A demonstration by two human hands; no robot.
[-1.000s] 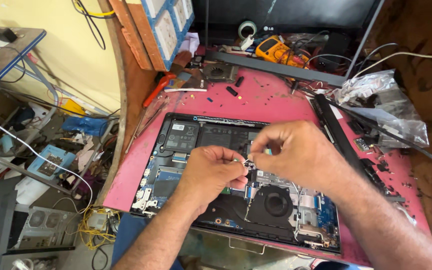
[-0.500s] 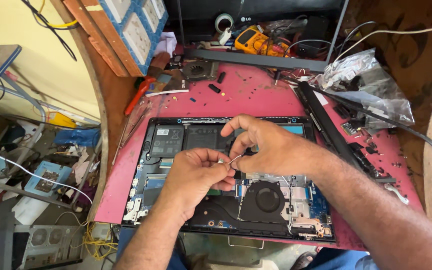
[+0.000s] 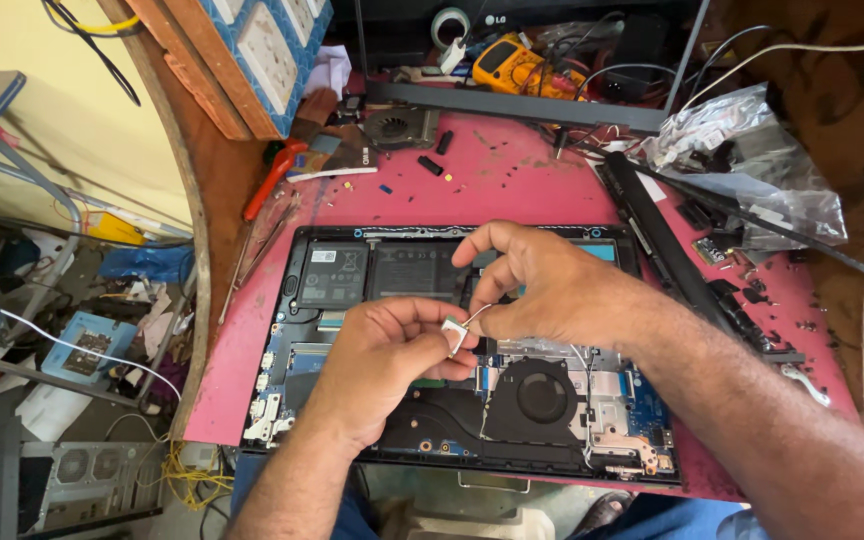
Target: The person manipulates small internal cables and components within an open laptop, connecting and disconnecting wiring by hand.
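A small pale metal piece (image 3: 455,333) with thin wires (image 3: 480,312) running off it sits pinched between the thumb and fingers of my left hand (image 3: 382,365), and my right hand (image 3: 552,290) closes narrowly on the wire just beside it, fingertips nearly meeting those of the left. Both hands hover over the middle of the opened laptop (image 3: 352,290), whose back cover is off. Under my right wrist lies the round black cooling fan (image 3: 542,397); beyond my knuckles is the flat dark battery (image 3: 417,270).

Compared with half a second ago, my hands have barely shifted: the same pinch, the same spot above the board, though the right hand's fingers now arch a little higher over the piece. A second ago the two hands sat slightly further apart.

The laptop rests on a red tabletop (image 3: 512,180). Beyond my hands lie a loose fan (image 3: 400,127) and a yellow multimeter (image 3: 512,65); to the right, a long black strip (image 3: 657,235) and a crumpled clear plastic bag (image 3: 752,150). To the left lies a red-handled tool (image 3: 274,178).
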